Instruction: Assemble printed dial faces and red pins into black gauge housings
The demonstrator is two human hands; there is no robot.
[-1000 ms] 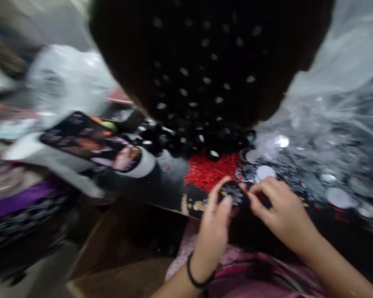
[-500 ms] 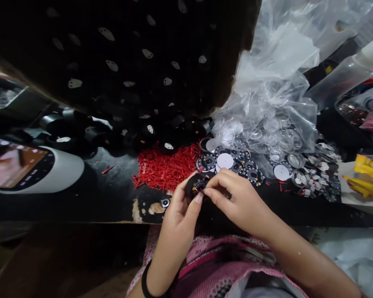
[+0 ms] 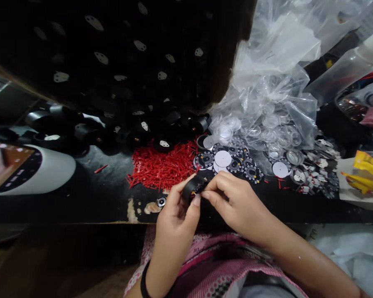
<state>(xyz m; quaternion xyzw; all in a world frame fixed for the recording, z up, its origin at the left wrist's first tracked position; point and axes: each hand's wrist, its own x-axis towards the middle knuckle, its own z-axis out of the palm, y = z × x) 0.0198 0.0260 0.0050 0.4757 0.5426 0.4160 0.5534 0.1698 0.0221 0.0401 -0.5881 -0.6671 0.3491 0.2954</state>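
My left hand (image 3: 175,217) is closed around a black round gauge housing (image 3: 189,188), tilted so that its side wall shows. A black dial with pale markings sits inside it, seen at a slant. At the dial's edge, the thumb and forefinger of my right hand (image 3: 236,199) are pinched together; what they hold is hidden. Just beyond my hands lies a heap of red pointers (image 3: 161,167). Beside it are loose black dials (image 3: 204,159) and a white dial disc (image 3: 223,158), lying face down.
Black housings (image 3: 90,134) stand behind the pointers, under a dark overhanging sheet (image 3: 118,41). Clear lenses spill from a plastic bag (image 3: 276,99). A white rounded device with a screen (image 3: 56,169) is at left, small metal parts (image 3: 321,165) and a yellow packet (image 3: 365,171) at right.
The housing has tilted, so its dial shows less and its side wall more. My right fingertips remain close to the dial. The whole view has shifted slightly.
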